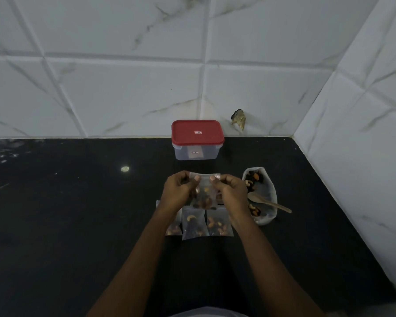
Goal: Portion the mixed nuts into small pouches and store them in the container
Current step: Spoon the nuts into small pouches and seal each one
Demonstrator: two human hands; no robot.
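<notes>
A small clear pouch holding mixed nuts is lifted above the black counter. My left hand pinches its top strip at the left and my right hand pinches it at the right. Below my hands lie three filled pouches: a middle pouch, a right pouch, and a left pouch partly hidden by my left wrist. An open bag of mixed nuts lies to the right with a wooden spoon resting in it. A clear container with a red lid stands closed behind.
The black counter meets white marble-look tiled walls at the back and right, forming a corner. A chipped spot in the wall sits behind the container. A small pale spot marks the counter on the left.
</notes>
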